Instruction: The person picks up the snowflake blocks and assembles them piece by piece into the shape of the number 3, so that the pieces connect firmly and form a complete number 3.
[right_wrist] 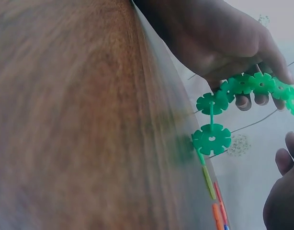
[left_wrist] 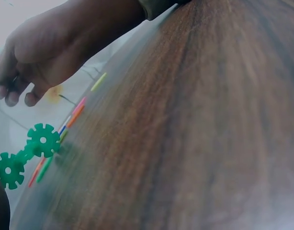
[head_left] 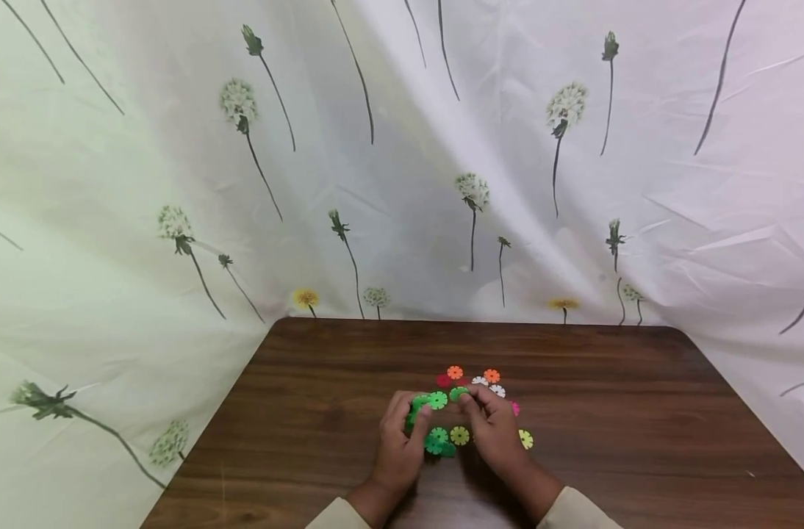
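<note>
My left hand (head_left: pixel 398 444) holds a chain of green notched plastic discs (head_left: pixel 436 400), slotted edge to edge and raised above the wooden table. In the right wrist view, the chain (right_wrist: pixel 262 83) curves along the left hand's fingers, and its lower disc (right_wrist: pixel 212 140) hangs beneath. Close by on the right, my right hand (head_left: pixel 497 437) pinches a single green disc (head_left: pixel 458 394) between thumb and fingers, a small gap from the chain's end. Green discs (head_left: pixel 436 439) also show between the wrists; whether they join the chain I cannot tell.
Loose notched discs lie on the brown table (head_left: pixel 296 411): orange (head_left: pixel 455 372), red (head_left: pixel 444 380), white (head_left: pixel 497 391), pink (head_left: pixel 515 408) and yellow-green (head_left: pixel 459 436), with a yellow one (head_left: pixel 525 439) beside the right hand. A flower-printed white cloth (head_left: pixel 408 242) hangs behind the table.
</note>
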Motion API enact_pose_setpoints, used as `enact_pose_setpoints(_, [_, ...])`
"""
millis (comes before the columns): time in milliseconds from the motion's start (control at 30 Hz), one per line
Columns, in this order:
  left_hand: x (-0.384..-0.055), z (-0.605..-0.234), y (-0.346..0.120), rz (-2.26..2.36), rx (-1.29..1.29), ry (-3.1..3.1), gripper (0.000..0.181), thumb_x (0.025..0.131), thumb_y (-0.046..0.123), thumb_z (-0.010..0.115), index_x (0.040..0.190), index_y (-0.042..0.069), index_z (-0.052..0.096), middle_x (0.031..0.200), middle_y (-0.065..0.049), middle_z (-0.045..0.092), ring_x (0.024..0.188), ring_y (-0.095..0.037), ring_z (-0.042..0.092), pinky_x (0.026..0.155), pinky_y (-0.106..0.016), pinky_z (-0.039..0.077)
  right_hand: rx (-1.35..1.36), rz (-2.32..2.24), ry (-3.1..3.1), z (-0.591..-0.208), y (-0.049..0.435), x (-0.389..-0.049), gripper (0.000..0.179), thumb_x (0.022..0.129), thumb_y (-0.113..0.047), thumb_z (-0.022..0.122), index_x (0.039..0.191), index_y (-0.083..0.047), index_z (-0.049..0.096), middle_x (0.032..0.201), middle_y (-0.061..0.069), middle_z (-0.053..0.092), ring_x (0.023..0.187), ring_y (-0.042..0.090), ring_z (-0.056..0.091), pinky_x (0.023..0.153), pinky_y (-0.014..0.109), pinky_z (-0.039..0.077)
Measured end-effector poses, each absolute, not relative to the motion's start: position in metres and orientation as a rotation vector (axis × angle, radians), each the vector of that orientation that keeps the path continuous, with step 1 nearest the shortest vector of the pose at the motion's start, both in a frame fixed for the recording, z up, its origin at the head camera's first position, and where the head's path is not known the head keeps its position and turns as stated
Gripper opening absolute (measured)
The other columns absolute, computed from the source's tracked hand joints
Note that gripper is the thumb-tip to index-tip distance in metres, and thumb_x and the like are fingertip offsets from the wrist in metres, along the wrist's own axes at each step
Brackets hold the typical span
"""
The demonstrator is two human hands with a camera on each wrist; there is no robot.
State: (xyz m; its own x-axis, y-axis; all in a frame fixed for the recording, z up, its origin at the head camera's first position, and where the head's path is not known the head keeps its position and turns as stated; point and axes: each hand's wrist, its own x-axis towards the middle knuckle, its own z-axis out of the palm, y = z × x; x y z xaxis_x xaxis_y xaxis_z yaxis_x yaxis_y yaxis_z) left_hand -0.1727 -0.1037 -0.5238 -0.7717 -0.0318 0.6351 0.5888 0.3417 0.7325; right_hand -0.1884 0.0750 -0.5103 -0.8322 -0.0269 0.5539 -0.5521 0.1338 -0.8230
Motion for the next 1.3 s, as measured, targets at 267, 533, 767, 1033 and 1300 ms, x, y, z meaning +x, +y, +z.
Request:
enact_pose_setpoints(267, [-0.1724, -0.5215, -0.1013, -1.475, -0.519, -2.066, 0.018, 0.107, 0.013, 0.070, 0.124, 0.018, 0.072, 0.117, 0.005, 0.067, 0.108, -0.007, 0.065, 0.094, -0.028, 0.059, 0.642, 1.704, -1.981, -0.5080, 0.0786, -0.1887, 0.014, 0.107, 0.002, 0.063, 0.100, -0.005, 0.073, 0.075, 0.013, 0.062, 0.067, 0.013, 0.056, 0.060, 0.027, 0.052])
enact_pose_setpoints(533, [-0.1700, -0.5215, -0.1011, -1.479, -0.482, -2.104, 0.016, 0.108, 0.017, 0.070, 0.124, 0.020, 0.072, 0.117, 0.007, 0.067, 0.107, -0.006, 0.065, 0.094, -0.029, 0.059, 0.688, 1.662, -1.971, -0.5045, 0.0782, -0.1852, 0.015, 0.106, 0.005, 0.063, 0.099, -0.005, 0.072, 0.074, 0.011, 0.061, 0.064, 0.019, 0.056, 0.057, 0.026, 0.050])
enact_pose_setpoints(767, [-0.1700, -0.5182, -0.1009, -1.492, -0.506, -2.095, 0.015, 0.109, 0.016, 0.069, 0.123, 0.017, 0.073, 0.117, 0.002, 0.068, 0.106, -0.009, 0.066, 0.094, -0.028, 0.059, 0.693, 1.702, -1.991, -0.5037, 0.0769, -0.1846, 0.012, 0.106, 0.005, 0.063, 0.097, 0.002, 0.070, 0.073, 0.016, 0.062, 0.064, 0.021, 0.057, 0.057, 0.025, 0.052])
enact_pose_setpoints(1033, [-0.1704, -0.5197, -0.1005, -1.487, -0.584, -1.978, 0.018, 0.105, 0.004, 0.071, 0.119, 0.014, 0.074, 0.113, -0.002, 0.070, 0.104, -0.011, 0.067, 0.091, -0.027, 0.059, 0.681, 1.741, -2.007, -0.5072, 0.0747, -0.1831, 0.013, 0.106, 0.004, 0.063, 0.095, 0.008, 0.067, 0.080, 0.026, 0.066, 0.071, 0.019, 0.063, 0.063, 0.029, 0.057])
enact_pose_setpoints(1300, [-0.1726, -0.5208, -0.1010, -1.507, -0.638, -1.927, 0.018, 0.102, 0.001, 0.073, 0.117, 0.011, 0.074, 0.109, -0.004, 0.071, 0.101, -0.012, 0.069, 0.089, -0.026, 0.060, 0.646, 1.744, -2.043, -0.5038, 0.0738, -0.1811, 0.016, 0.107, -0.001, 0.064, 0.093, 0.004, 0.069, 0.077, 0.015, 0.065, 0.071, 0.003, 0.058, 0.061, 0.025, 0.053])
